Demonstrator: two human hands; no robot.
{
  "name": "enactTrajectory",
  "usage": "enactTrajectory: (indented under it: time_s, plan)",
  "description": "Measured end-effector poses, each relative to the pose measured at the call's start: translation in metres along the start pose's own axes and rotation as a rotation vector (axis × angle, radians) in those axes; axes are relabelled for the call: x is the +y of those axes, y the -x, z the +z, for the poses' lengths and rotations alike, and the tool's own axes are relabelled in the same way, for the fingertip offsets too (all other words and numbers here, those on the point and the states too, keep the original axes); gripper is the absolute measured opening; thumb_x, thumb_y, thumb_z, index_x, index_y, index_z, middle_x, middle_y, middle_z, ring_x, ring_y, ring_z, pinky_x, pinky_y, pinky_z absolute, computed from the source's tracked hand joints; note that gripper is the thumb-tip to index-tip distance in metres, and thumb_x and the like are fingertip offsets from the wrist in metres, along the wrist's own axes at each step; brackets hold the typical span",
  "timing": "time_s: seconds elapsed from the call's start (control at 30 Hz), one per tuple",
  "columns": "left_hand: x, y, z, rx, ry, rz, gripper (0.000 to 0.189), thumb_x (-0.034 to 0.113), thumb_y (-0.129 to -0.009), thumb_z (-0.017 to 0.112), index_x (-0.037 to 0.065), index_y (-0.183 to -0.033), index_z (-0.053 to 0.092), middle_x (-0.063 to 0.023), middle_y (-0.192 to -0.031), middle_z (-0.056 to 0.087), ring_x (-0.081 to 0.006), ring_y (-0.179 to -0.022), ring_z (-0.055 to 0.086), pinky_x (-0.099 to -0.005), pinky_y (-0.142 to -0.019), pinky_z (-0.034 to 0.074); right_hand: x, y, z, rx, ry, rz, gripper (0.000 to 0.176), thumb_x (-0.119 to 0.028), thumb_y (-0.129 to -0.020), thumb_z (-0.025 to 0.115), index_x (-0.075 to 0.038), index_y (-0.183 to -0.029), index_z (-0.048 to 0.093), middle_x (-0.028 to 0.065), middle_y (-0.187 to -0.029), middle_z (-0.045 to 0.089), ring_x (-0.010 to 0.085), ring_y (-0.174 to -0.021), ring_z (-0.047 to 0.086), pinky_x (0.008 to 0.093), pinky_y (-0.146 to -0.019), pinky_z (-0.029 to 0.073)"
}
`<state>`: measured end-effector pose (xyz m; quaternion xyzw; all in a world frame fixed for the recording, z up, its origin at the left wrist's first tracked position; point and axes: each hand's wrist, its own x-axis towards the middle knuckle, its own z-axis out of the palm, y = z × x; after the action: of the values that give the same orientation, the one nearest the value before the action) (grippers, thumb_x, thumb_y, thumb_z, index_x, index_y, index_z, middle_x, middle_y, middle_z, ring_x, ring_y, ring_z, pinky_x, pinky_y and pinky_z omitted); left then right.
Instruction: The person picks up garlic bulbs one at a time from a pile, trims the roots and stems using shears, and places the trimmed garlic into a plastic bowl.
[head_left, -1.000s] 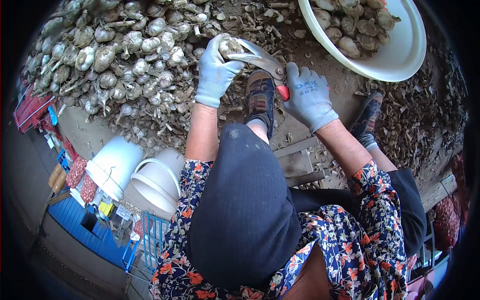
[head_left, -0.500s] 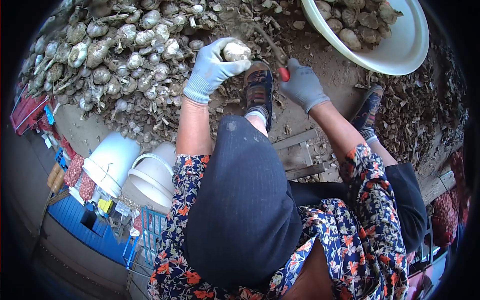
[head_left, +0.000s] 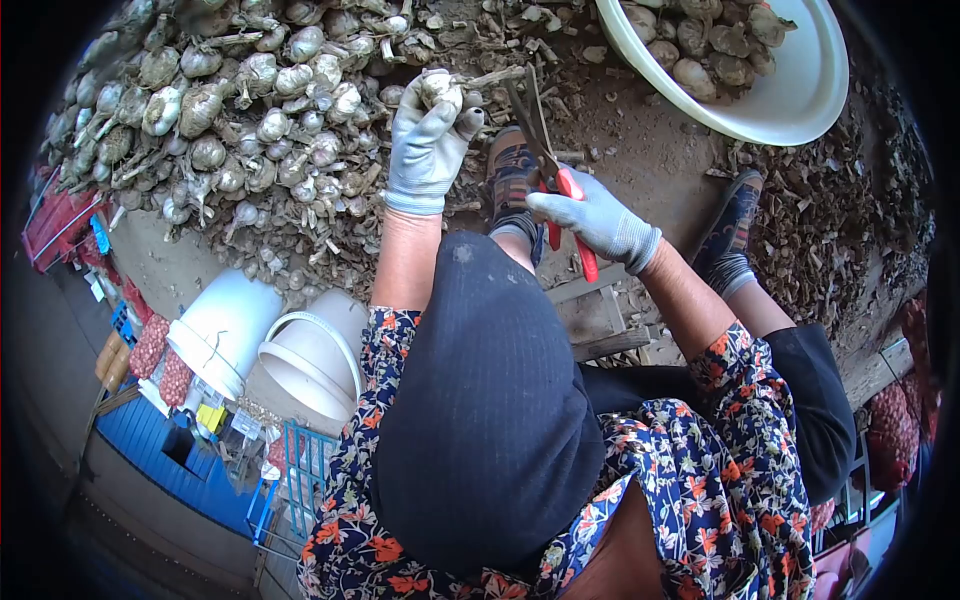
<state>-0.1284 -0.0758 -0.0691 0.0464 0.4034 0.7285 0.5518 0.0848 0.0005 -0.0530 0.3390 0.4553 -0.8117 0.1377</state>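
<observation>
Head view: in the gloved left hand [head_left: 425, 152], a garlic bulb [head_left: 440, 89], gripped between thumb and curled fingers, with its dry stem [head_left: 490, 79] pointing across to the right. In the gloved right hand [head_left: 597, 217], a pair of shears [head_left: 547, 160], grasped firmly by the red handles [head_left: 570, 184], with fingers partly hidden from above. Blades slightly parted, tips right by the far end of the stem; impossible to tell whether touching.

At lower left, among clutter, some pale papers [head_left: 98, 291] and a yellow item [head_left: 210, 417], any print on these too small to read.

At upper right, a wide whitish basin [head_left: 812, 70], with basin bulbs [head_left: 730, 45] gathered toward the left and a bare inner wall on the right. At lower left, two pale buckets side by side: a bluish-white bucket [head_left: 225, 325] with a thin wire-like line across it, and a greyish bucket [head_left: 308, 378] with a curved white handle; contents of both impossible to make out. Next to the first, red mesh bags [head_left: 150, 345] full of small rounded produce; near the right edge, another mesh bag [head_left: 893, 440], similarly filled.

Across the upper left, a broad garlic pile [head_left: 230, 130], many stems attached. Around the shoes [head_left: 512, 170], dry scraps on bare earth.
</observation>
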Motion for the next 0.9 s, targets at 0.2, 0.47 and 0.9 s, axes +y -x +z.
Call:
enactTrajectory:
  time_s: [0.2,0.47,0.9]
  plan:
    - [-0.011,-0.001,0.013,0.096,-0.240,-0.057,0.036,0.003,-0.080,0.067,0.007,-0.113,0.054,0.0004,-0.093,0.060,-0.0104,-0.079,0.059,-0.0235,-0.068,0.048,-0.019,-0.004,0.002,0.001,-0.005,-0.011,0.027,-0.031,-0.089,0.060,-0.004,-0.087,0.056,0.0023,-0.074,0.056,0.0104,-0.066,0.052,0.0276,-0.062,0.045]
    - [0.002,-0.041,0.121,-0.384,-0.593,0.291,0.072,0.018,-0.075,0.079,0.003,-0.132,0.037,-0.0088,-0.108,0.057,-0.0172,-0.094,0.061,-0.0293,-0.084,0.052,0.005,0.008,0.007,0.198,-0.307,0.207,0.027,-0.028,-0.084,0.061,-0.004,-0.072,0.055,0.0004,-0.060,0.051,0.0109,-0.049,0.048,0.0268,-0.046,0.041]
    - [-0.009,-0.088,-0.058,0.637,-0.485,-0.270,0.017,0.018,-0.090,0.059,0.005,-0.079,0.057,-0.0039,-0.061,0.057,-0.0112,-0.049,0.054,-0.0218,-0.037,0.036,0.005,-0.003,-0.008,0.216,0.019,0.243,0.037,-0.035,-0.079,0.063,0.002,-0.084,0.060,0.0075,-0.067,0.061,0.0149,-0.058,0.058,0.0298,-0.056,0.047]
